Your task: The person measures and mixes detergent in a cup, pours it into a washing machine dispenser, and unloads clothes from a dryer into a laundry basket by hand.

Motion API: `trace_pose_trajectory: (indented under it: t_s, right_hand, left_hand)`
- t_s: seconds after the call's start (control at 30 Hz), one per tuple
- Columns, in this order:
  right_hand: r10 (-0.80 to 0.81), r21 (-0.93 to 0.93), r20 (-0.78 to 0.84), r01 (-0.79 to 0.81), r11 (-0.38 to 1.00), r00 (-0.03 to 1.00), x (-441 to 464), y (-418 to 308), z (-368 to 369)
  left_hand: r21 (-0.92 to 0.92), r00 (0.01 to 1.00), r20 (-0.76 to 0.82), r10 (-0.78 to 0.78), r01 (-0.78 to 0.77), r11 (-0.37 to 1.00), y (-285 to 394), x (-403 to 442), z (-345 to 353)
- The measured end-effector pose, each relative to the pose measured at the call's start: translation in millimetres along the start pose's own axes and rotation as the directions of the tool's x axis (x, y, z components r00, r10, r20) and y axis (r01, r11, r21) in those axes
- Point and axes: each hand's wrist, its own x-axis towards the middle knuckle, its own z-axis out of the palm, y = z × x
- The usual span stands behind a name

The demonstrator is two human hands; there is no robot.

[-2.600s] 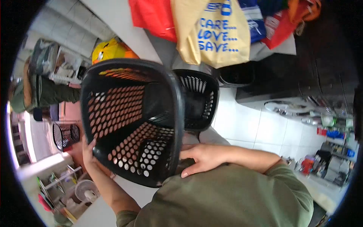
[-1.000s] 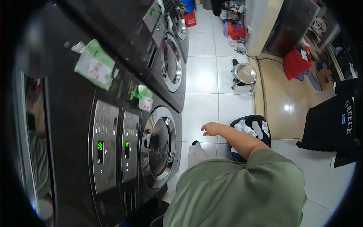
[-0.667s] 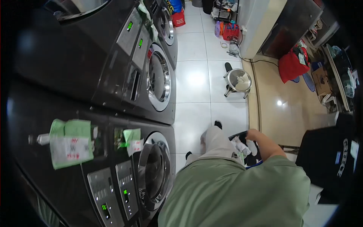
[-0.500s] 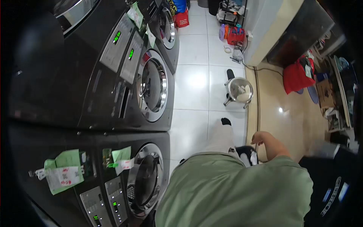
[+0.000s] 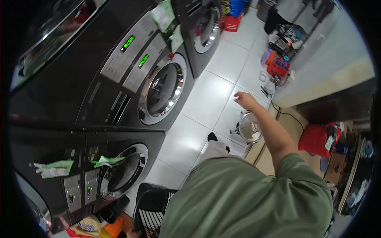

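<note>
My right arm reaches forward over the floor. My right hand (image 5: 244,100) is loosely bent with fingers apart and nothing in it, just above a round metal stool (image 5: 251,127). Low on the left, a black plastic laundry basket (image 5: 152,190) with slotted sides is beside my body. Only a sliver of my left hand (image 5: 133,234) shows at the bottom edge, closed at the basket's rim; most of it is cut off. Left of me stand dark front-loading machines, one with a round door (image 5: 162,89) and a lit green display (image 5: 127,43).
Green and white slips (image 5: 162,16) hang on the machines. Coloured bags (image 5: 113,228) lie at bottom left. A red bag (image 5: 317,139) and a cardboard box (image 5: 335,166) stand right. Bottles, a red basket (image 5: 278,66) and a cable (image 5: 291,115) line the wall.
My view has turned, and the machines appear tilted. My right hand has swung forward from beside my hip to above the stool. The black basket and part of my left hand have come into view.
</note>
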Motion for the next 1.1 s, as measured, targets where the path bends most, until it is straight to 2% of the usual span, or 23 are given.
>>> trace_pose_trajectory:
  t_s: [0.1,0.13,0.17,0.2,0.27,0.33,0.37,0.4,0.43,0.47,0.5,0.57,0.67,0.73,0.77,0.8,0.83,0.87,0.93,0.97,1.03,1.07,1.1]
  right_hand:
    - [-0.098,-0.282,0.197,0.152,0.947,0.976,-9,15,-14]
    - [0.008,-0.443,0.384,0.177,0.879,0.923,-11,17,-21]
    - [0.048,-0.443,0.51,0.215,0.87,0.859,-22,21,-34]
    - [0.107,-0.446,0.516,0.16,0.88,0.85,-31,42,-42]
    - [0.234,-0.392,0.532,-0.009,0.92,0.813,-53,30,-77]
    - [0.451,-0.549,0.484,-0.141,0.824,0.75,-53,30,-95]
    - [0.412,-0.566,0.475,-0.09,0.82,0.778,-50,25,-103]
    - [0.369,-0.586,0.463,-0.034,0.81,0.805,-44,20,-110]
    - [0.321,-0.607,0.463,0.031,0.794,0.826,-37,13,-118]
    - [0.211,-0.523,0.426,0.049,0.851,0.88,-30,6,-121]
    - [0.103,-0.425,0.385,0.077,0.902,0.917,-23,-3,-121]
    - [-0.096,-0.183,0.286,0.153,0.971,0.953,-21,-41,-119]
    - [-0.122,-0.091,0.331,0.16,0.983,0.936,-24,-62,-120]
    - [-0.143,-0.142,0.422,0.221,0.965,0.895,-15,-13,-113]
    - [-0.041,-0.394,0.551,0.303,0.868,0.834,-14,-8,-114]
    - [0.091,-0.594,0.631,0.405,0.695,0.77,-12,-9,-111]
    - [0.041,-0.559,0.71,0.528,0.639,0.703,-15,-11,-107]
    - [-0.001,-0.511,0.782,0.641,0.572,0.624,-15,-27,-100]
    - [0.074,-0.426,0.778,0.438,0.791,0.623,1,-67,-86]
    - [0.115,-0.377,0.782,0.318,0.87,0.613,8,-90,-83]
    - [0.084,-0.499,0.702,0.404,0.767,0.707,16,-157,-81]
    - [0.037,-0.548,0.662,0.449,0.706,0.749,27,-191,-81]
    - [-0.117,-0.489,0.647,0.528,0.695,0.753,40,-214,-83]
  left_hand:
    - [-0.055,0.998,0.027,-0.052,0.053,0.997,-16,4,10]
    - [-0.263,0.999,0.038,0.014,-0.004,0.965,-13,10,19]
    - [-0.058,0.981,0.185,0.063,-0.053,0.997,-10,25,15]
    - [-0.184,0.995,0.095,0.028,-0.01,0.983,11,22,20]
    - [-0.388,0.995,0.097,-0.005,0.043,0.921,22,26,37]
    - [-0.552,0.993,0.093,-0.067,0.107,0.827,18,32,62]
    - [-0.551,0.996,0.08,-0.048,0.084,0.83,18,35,73]
    - [-0.345,1.0,-0.016,0.024,-0.028,0.938,39,29,69]
    - [-0.5,1.0,-0.01,-0.011,0.005,0.866,43,29,77]
    - [-0.57,0.996,0.052,-0.076,0.092,0.817,40,36,87]
    - [-0.604,0.997,-0.067,-0.033,-0.014,0.797,29,43,110]
    - [-0.764,0.999,0.03,-0.041,0.049,0.643,35,44,130]
    - [-0.896,0.988,0.118,-0.103,0.151,0.417,43,37,181]
    - [-0.953,0.978,0.135,-0.159,0.172,0.25,43,28,231]
    - [-0.973,0.961,0.198,-0.195,0.216,0.078,56,17,252]
    - [-0.965,0.941,0.258,-0.221,0.242,-0.096,63,7,272]
    - [-0.972,0.921,0.224,-0.32,0.234,-0.008,57,6,315]
    - [-0.959,0.895,0.277,-0.349,0.281,-0.039,67,-2,337]
    - [-0.922,0.854,0.342,-0.392,0.224,-0.316,99,-14,374]
    - [-0.895,0.841,0.371,-0.395,0.211,-0.392,118,-17,390]
    - [-0.858,0.809,0.419,-0.413,0.203,-0.472,140,-16,440]
    - [-0.869,0.834,0.359,-0.418,0.136,-0.475,149,-8,482]
    - [-0.832,0.802,0.409,-0.435,0.132,-0.539,174,-10,480]
